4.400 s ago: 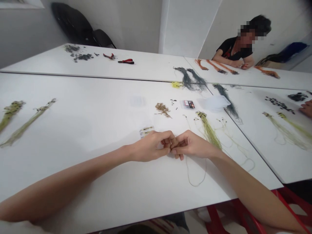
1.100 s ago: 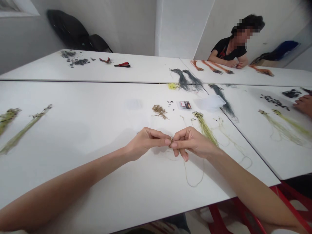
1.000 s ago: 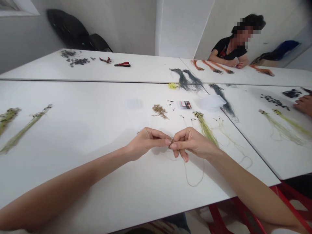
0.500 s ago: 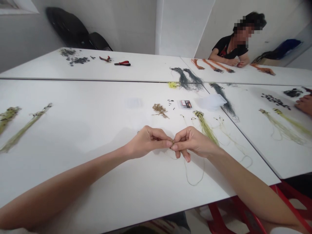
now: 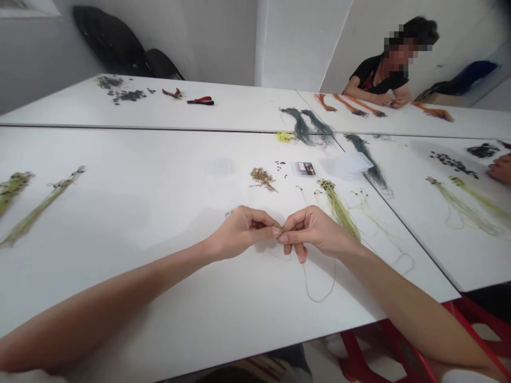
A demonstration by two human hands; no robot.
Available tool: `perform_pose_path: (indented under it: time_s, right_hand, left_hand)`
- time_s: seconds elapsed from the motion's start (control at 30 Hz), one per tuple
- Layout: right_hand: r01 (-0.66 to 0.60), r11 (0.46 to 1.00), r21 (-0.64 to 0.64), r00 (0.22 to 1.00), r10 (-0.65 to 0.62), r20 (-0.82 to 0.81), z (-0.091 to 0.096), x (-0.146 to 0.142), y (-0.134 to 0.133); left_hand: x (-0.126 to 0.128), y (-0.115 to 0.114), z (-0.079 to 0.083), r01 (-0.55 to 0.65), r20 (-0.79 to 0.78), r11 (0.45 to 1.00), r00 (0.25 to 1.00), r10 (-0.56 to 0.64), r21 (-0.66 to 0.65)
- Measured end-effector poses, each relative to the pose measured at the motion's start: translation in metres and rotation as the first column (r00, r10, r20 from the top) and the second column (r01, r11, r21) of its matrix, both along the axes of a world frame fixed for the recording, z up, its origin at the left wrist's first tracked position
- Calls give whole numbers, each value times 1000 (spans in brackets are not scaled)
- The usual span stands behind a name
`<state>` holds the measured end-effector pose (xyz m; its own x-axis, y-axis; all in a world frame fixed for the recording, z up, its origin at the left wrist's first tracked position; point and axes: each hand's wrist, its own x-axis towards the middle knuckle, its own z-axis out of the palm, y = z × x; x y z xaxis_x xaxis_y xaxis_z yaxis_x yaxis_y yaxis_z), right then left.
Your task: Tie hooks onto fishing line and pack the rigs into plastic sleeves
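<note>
Pinching tiny piece point(image 5: 283, 230), fingers point(image 5: 297, 237) touching, hooks point(image 5: 229, 214) now mostly covered

On the table point(image 5: 159, 159), the heap point(image 5: 261, 177) lies left of the strand bundle point(image 5: 342, 210).

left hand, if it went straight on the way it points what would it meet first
Most likely the right hand: the left hand points at its fingers, across a small, blurred piece held between them; whether the hands touch is unclear.
</note>
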<state>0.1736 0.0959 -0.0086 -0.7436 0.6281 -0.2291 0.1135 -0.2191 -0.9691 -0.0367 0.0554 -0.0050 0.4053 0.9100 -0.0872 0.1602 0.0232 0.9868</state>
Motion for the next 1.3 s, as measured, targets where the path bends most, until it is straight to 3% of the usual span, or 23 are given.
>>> perform_pose_path:
  time_s: [0.13,0.33,0.57,0.93,1.17,1.3]
  right_hand:
    - [64,997,45,997,-62,-44,2,1,1]
    - [55,996,67,996,-50,-73,4,3,5]
    - [84,995,59,991,-77,-112,3,3,6]
    - [63,975,211,998,-57,-36,5,6,3]
    - [48,977,207,998,-40,-40,8,5,4]
    - [37,982,183,999,-30,-44,8,6,5]
  left_hand:
    - [2,1,0,-44,94,999,995,44,5]
    - [3,2,2,15,239,998,971,-1,-56]
    - [0,5,-1,-57,160,996,985,68,-73]
    - [1,3,1,30,220,999,975,-22,-33]
    - [0,5,-2,31,238,1000,971,-32,6]
    - [-1,6,-3,25,155,997,987,-35,67]
